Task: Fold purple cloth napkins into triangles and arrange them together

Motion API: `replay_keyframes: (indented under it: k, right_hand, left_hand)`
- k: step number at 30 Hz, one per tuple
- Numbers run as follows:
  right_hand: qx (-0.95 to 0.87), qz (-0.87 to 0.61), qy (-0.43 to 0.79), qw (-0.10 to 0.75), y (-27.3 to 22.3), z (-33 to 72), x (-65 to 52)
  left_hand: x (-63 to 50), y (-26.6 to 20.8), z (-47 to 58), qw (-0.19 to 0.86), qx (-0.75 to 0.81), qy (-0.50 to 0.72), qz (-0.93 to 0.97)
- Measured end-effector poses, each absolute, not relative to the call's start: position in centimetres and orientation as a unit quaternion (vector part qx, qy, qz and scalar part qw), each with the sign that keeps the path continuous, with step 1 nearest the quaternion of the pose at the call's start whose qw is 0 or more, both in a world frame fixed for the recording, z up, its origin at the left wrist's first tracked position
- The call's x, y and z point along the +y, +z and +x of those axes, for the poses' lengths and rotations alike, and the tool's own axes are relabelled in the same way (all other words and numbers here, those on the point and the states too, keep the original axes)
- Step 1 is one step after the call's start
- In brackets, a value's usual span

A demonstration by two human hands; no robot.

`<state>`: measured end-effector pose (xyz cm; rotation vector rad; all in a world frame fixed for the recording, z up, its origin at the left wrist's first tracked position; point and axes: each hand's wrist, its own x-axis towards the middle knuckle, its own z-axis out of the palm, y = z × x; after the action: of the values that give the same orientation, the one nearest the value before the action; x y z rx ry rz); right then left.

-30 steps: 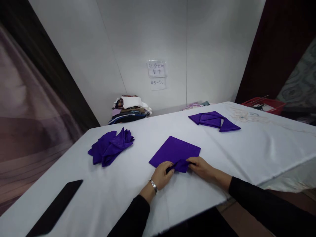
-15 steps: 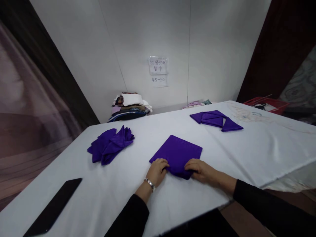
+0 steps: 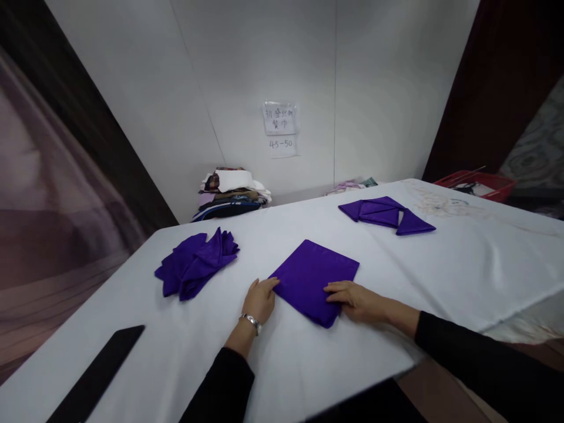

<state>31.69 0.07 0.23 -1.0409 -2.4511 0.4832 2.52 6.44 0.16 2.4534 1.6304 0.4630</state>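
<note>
A purple napkin point(image 3: 315, 276) lies flat as a folded square on the white tablecloth point(image 3: 308, 364) in front of me. My left hand point(image 3: 259, 299) rests at the napkin's left corner, fingertips touching its edge. My right hand point(image 3: 355, 301) lies flat with its fingers on the napkin's right near edge. Neither hand grips the cloth.
A heap of loose purple napkins point(image 3: 194, 261) lies to the left. Folded purple napkins point(image 3: 385, 214) lie at the far right. A black flat object point(image 3: 94, 376) is at the near left. Stacked cloths point(image 3: 231, 194) and a red basket point(image 3: 480, 185) stand beyond the table.
The near corner that both hands pinched one second ago now lies flat. My left hand slid left to the napkin's left corner; my right hand flattened on the right edge.
</note>
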Motion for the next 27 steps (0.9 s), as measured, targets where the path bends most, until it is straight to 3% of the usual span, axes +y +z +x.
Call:
replay_keyframes:
  k: [3,6,12,16,23,27]
  right_hand:
    - [-0.859,-0.401,0.229,0.222,1.4,31.2,1.6]
    - [-0.833,-0.462,0.202,0.230,2.1,29.3,4.4]
    - [-0.826,-0.532,0.109,0.148,0.9,26.1,10.4]
    - [-0.802,-0.583,0.083,0.101,-0.9,27.1,12.3]
    - [-0.803,-0.585,0.073,0.089,-2.2,27.8,12.6]
    - [-0.813,-0.572,0.061,0.090,-1.9,27.7,12.5]
  left_hand:
    - [7.1,1.1,4.0,0.081,0.546,0.191,0.812]
    - [8.6,1.4,6.6,0.067,0.532,0.182,0.824]
    - [11.0,-0.6,9.3,0.055,0.561,0.065,0.823]
    - [11.2,-2.1,8.7,0.054,0.565,0.050,0.822]
    - [12.5,-0.4,10.5,0.106,0.590,0.040,0.800]
    - [14.6,0.4,13.9,0.096,0.510,0.075,0.851]
